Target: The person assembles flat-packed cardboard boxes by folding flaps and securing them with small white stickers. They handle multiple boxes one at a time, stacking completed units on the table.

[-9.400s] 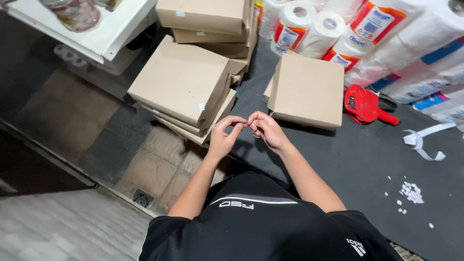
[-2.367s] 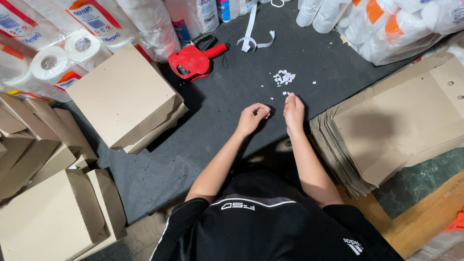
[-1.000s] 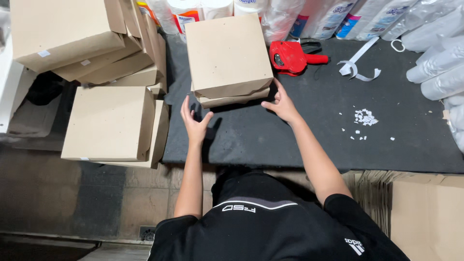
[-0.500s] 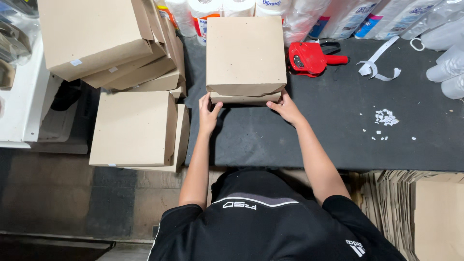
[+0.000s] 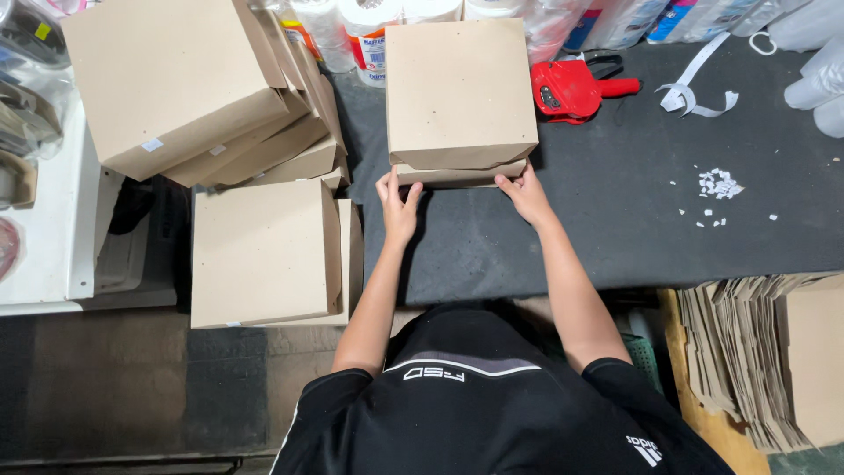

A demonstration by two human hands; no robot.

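Bracing a brown cardboard box [image 5: 459,92] from both sides, we stand at a dark felt-covered table [image 5: 615,220], seen from above. Our left hand [image 5: 397,207] rests at the box's near left corner, fingers stretched forward and lightly spread, the tips touching the lower edge; it presses rather than grips. Our right hand [image 5: 526,192] sits at the near right corner, fingers curled loosely against the box's underside flap, thumb along the edge, with nothing enclosed in the palm. The box lies flat near the table's far side, its plain top facing the camera, and a second folded layer [image 5: 457,174] shows just beneath its near edge.

Just right of the box lies a red hand-held label gun [image 5: 576,84], and beyond that a curl of white backing strip [image 5: 694,92]. A scatter of small white paper scraps [image 5: 719,183] lies well apart on the felt to the right. Rolls of paper in printed wrappers [image 5: 369,35] stand behind the box.

To the left, off the table, stacked brown boxes [image 5: 185,84] lean together, with another brown box [image 5: 259,255] lying lower, near our left forearm. At lower right, a pile of flat unfolded cartons [image 5: 765,352] fans out.
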